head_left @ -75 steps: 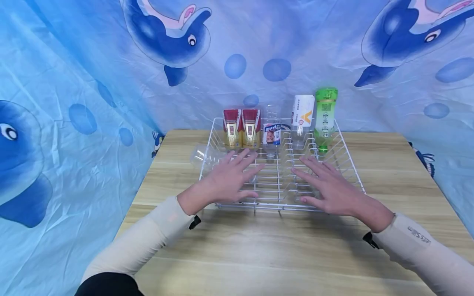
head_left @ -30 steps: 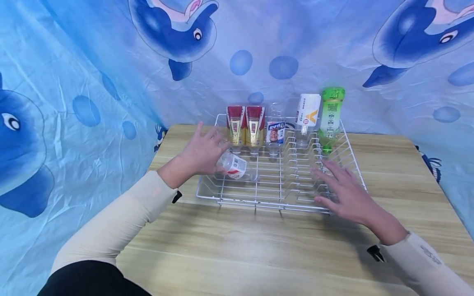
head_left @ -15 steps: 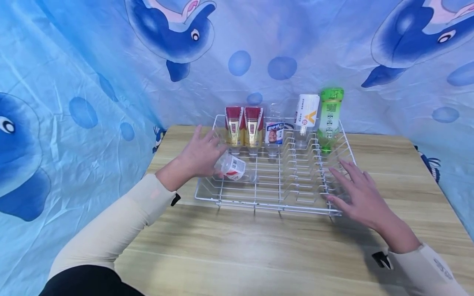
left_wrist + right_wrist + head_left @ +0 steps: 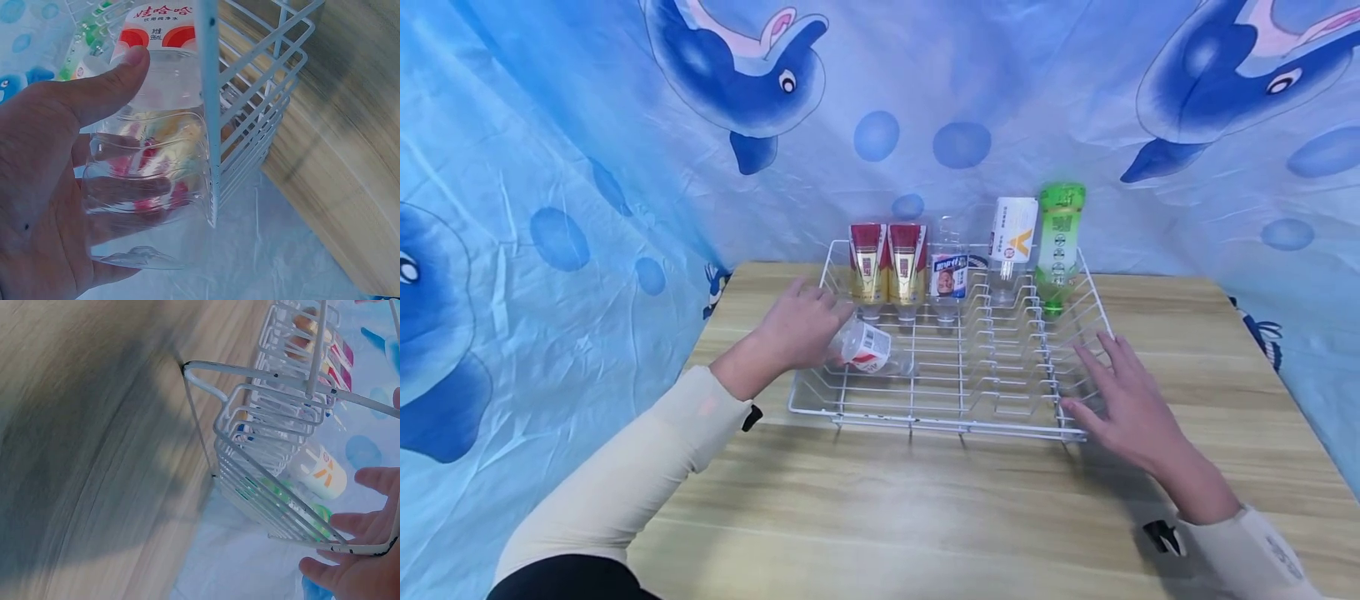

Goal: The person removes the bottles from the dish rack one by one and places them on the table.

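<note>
In the head view, my left hand (image 4: 797, 329) grips the base end of a clear plastic water bottle (image 4: 871, 346) with a white and red label, lying at the left of a white wire dish rack (image 4: 940, 427). The left wrist view shows the thumb along one side of the bottle (image 4: 147, 187) and fingers behind it, by the rack's rim (image 4: 211, 81). My right hand (image 4: 1135, 412) is at the rack's right side, fingers spread and fairly straight. In the right wrist view its fingers (image 4: 356, 523) reach past the rim; firm contact is unclear.
Along the rack's back, bottles stand neck-down: two red-and-gold bottles (image 4: 868, 262) (image 4: 907, 262), a clear one with a blue label (image 4: 948, 275), a white-labelled one (image 4: 1013, 229) and a green one (image 4: 1060, 242). A wooden table (image 4: 895, 517) lies underneath; a blue dolphin-print sheet (image 4: 880, 75) hangs behind.
My left hand has gone from spread over the rack to holding the water bottle, which now lies within the left side. My right hand has moved rightward from over the rack to its right rim.
</note>
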### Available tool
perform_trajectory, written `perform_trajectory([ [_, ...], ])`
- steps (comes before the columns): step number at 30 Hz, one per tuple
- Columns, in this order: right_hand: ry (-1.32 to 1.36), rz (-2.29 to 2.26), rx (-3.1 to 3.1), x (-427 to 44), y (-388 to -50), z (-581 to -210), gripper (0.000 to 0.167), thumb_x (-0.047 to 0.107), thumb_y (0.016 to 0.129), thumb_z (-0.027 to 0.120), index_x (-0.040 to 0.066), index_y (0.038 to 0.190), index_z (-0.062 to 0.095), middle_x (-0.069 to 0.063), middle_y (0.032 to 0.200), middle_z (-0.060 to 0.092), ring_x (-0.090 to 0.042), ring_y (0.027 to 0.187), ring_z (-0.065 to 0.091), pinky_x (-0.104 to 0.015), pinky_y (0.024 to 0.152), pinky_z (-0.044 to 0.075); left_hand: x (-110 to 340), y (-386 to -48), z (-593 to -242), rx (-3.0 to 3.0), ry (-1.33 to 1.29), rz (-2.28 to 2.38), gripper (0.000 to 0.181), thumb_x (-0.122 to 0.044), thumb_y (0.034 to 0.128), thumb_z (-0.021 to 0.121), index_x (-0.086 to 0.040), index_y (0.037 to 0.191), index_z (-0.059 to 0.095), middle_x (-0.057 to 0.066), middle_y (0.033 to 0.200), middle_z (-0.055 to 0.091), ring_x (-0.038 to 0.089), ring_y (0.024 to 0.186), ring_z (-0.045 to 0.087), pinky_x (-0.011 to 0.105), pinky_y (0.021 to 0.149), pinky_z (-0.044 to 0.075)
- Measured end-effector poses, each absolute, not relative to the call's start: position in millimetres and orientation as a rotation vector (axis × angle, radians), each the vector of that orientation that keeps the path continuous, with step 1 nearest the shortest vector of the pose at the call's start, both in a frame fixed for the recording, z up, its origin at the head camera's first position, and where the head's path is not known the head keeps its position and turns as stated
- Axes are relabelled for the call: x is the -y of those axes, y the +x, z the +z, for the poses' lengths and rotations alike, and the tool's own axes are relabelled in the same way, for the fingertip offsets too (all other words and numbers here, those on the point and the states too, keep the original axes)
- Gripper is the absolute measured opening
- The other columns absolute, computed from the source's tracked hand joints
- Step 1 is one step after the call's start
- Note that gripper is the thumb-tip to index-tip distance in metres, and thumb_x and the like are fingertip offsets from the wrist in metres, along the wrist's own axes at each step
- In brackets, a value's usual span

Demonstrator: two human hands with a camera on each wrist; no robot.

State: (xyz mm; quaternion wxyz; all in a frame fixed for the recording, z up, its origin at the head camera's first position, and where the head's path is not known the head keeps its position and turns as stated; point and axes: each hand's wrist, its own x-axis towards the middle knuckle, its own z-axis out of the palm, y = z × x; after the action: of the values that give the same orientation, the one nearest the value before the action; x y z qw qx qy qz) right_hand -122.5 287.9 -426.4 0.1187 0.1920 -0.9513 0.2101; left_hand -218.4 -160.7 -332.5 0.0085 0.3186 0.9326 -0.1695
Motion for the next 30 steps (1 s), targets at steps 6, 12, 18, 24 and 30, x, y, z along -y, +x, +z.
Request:
perform_trajectory([
  [6, 0.472, 0.636, 2.839, -295, -121, -425, 0.085, 0.045, 0.093, 0.067, -0.001, 0.156, 0.031, -0.037, 0.159, 0.013, -0.054, 0.148, 0.007, -0.069, 0.116, 0.011, 160, -219, -331, -2.895, 0.949, -0.510, 0.083, -0.056, 0.0801, 0.080, -0.010, 0.143, 0.053, 0.020, 0.132, 0.062, 0.043, 0.126, 0.053, 0.065, 0.112, 0.030],
  [12, 0.388, 0.714, 2.905, -305, -117, -427, 0.091, 0.043, 0.095, 0.066, -0.003, 0.159, 0.019, -0.036, 0.161, 0.006, -0.052, 0.149, -0.002, -0.069, 0.116, 0.004, 161, -219, -329, -2.900, 0.939, -0.526, 0.081, -0.057, 0.0799, 0.079, -0.011, 0.142, 0.054, 0.018, 0.131, 0.062, 0.041, 0.125, 0.054, 0.063, 0.112, 0.033],
  [18, 0.377, 0.774, 2.912, -306, -115, -433, 0.093, 0.041, 0.097, 0.064, -0.006, 0.158, 0.012, -0.038, 0.159, 0.009, -0.051, 0.149, 0.000, -0.062, 0.119, 0.001, 163, -217, -328, -2.875, 0.889, -0.503, 0.080, -0.053, 0.0820, 0.079, -0.010, 0.145, 0.053, 0.020, 0.135, 0.060, 0.042, 0.128, 0.052, 0.065, 0.113, 0.030],
  [24, 0.333, 0.822, 2.961, -306, -112, -435, 0.097, 0.043, 0.098, 0.062, -0.008, 0.158, 0.004, -0.036, 0.161, 0.003, -0.048, 0.150, -0.005, -0.057, 0.121, -0.002, 162, -217, -328, -2.862, 0.900, -0.490, 0.080, -0.054, 0.0815, 0.079, -0.008, 0.143, 0.055, 0.020, 0.135, 0.059, 0.042, 0.126, 0.053, 0.064, 0.112, 0.032],
  [30, 0.288, 0.850, 2.995, -307, -109, -434, 0.098, 0.044, 0.099, 0.061, -0.006, 0.158, 0.001, -0.034, 0.162, 0.001, -0.047, 0.150, -0.007, -0.058, 0.120, -0.003, 158, -220, -325, -2.855, 0.910, -0.480, 0.074, -0.053, 0.0849, 0.077, -0.006, 0.139, 0.057, 0.021, 0.131, 0.060, 0.041, 0.121, 0.056, 0.062, 0.108, 0.037],
])
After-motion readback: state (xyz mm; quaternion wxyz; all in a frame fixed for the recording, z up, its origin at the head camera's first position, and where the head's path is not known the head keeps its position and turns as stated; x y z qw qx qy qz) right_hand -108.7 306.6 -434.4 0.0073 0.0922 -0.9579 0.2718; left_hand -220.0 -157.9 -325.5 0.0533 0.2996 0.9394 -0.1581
